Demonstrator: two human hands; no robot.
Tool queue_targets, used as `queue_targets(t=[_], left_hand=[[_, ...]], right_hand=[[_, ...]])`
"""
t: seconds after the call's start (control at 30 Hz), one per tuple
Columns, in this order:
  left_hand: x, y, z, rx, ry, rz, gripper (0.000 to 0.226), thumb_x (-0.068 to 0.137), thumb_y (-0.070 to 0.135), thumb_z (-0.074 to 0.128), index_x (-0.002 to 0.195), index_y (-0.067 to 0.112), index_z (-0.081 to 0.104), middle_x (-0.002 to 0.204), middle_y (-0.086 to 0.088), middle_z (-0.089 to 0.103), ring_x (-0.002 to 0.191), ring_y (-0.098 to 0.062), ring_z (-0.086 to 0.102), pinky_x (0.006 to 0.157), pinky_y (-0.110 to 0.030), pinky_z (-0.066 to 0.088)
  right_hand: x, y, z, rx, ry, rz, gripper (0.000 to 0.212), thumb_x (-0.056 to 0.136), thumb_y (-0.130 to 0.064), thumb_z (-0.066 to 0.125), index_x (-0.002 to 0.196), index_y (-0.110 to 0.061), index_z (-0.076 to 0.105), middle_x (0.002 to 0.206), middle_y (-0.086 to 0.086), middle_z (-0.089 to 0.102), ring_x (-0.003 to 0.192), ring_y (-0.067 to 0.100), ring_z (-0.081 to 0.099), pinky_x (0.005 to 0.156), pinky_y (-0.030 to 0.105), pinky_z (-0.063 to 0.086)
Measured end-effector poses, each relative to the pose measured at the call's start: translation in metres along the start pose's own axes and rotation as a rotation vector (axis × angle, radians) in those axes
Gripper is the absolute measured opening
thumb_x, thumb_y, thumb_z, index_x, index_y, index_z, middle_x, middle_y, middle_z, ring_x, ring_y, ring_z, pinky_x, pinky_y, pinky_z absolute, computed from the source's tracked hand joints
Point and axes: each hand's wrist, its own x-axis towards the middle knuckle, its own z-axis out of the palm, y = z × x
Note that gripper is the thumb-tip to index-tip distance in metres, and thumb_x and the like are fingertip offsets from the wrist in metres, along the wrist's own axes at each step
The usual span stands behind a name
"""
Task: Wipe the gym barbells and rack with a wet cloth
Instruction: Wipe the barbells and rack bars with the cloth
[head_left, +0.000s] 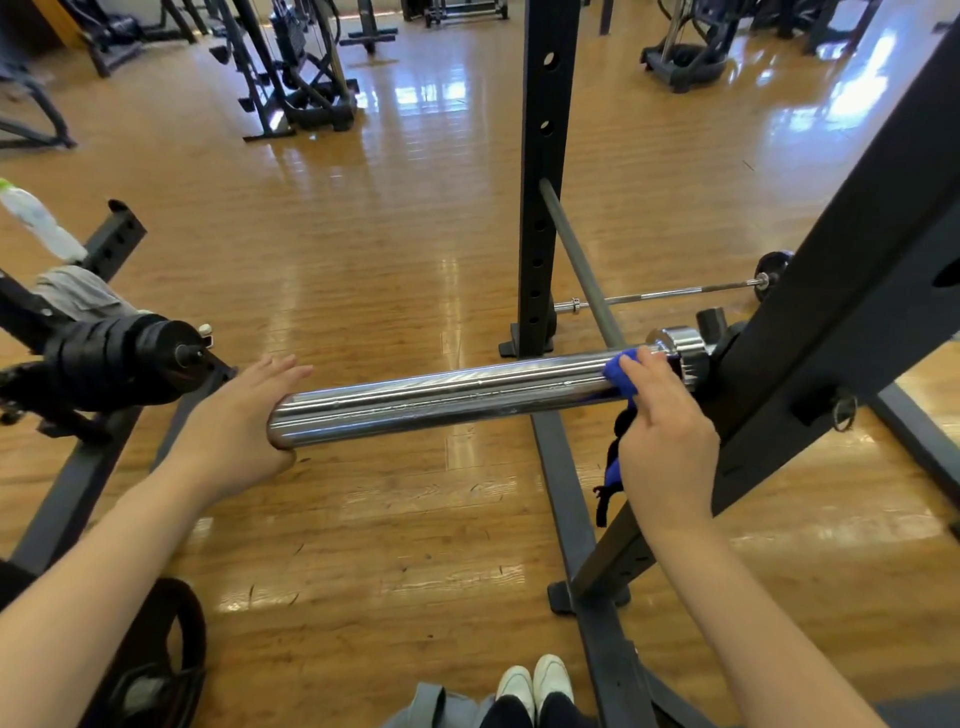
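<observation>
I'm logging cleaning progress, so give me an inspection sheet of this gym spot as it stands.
Surface: glossy wooden floor, scuffed near the rack.
Job's things: chrome barbell sleeve lies across the black rack; blue cloth is wrapped on the sleeve near its collar.
Clutter: second barbell on the floor; plastic bottle and grey fabric at left.
Hands: left hand rests flat against the sleeve's free end; right hand grips the cloth.
Cables: nothing seen.
Surroundings: gym machines behind.
</observation>
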Motion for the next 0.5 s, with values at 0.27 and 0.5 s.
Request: queue_targets(t=[0.27,0.5], left_hand=[[-0.001,0.005,-0.003,0.021,-0.030,-0.036,0.079,0.067,0.008,0.077,0.139,0.019,0.046,0.149,0.000,0.037,0.142,-0.020,0.022,0.110,-0.041,0.028],[-0.001,0.004,-0.003,0.015,-0.041,-0.036,0.086,0.068,0.008,0.075,0.144,0.020,0.038,0.152,0.001,0.031,0.144,-0.020,0.018,0.113,-0.037,0.023]], right_hand=[[0.020,-0.005,0.008,0.028,-0.013,-0.052,0.039,0.085,-0.006,0.039,0.113,0.002,0.065,0.117,0.017,0.064,0.116,0.030,0.057,0.099,0.034,0.039],[0.000,0.000,-0.002,0.066,-0.035,-0.014,0.044,0.081,0.021,0.051,0.120,0.003,0.061,0.125,0.019,0.059,0.122,0.031,0.051,0.102,0.039,0.035]])
